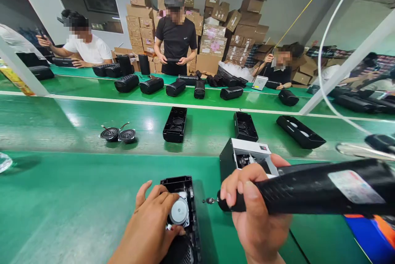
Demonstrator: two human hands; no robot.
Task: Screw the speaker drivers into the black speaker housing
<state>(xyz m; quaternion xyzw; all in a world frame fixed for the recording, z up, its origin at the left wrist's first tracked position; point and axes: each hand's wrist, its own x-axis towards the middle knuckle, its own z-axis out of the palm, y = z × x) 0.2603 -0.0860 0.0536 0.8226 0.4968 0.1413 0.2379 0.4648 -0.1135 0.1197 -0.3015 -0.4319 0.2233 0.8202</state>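
My left hand [151,223] rests on an open black speaker housing [182,214] lying on the green belt, fingers against the round silver speaker driver [179,211] seated inside it. My right hand [253,206] grips a black electric screwdriver [314,192] held level, its bit [211,201] pointing left, just beside the housing's right edge. A small grey box [247,155] stands right behind my right hand.
Two loose drivers [119,134] and three open housings [175,124] [245,126] [300,132] lie on the middle belt. Several assembled black speakers [151,85] line the far belt, where three other people work before stacked cardboard boxes [216,29]. A white cable [324,87] hangs at right.
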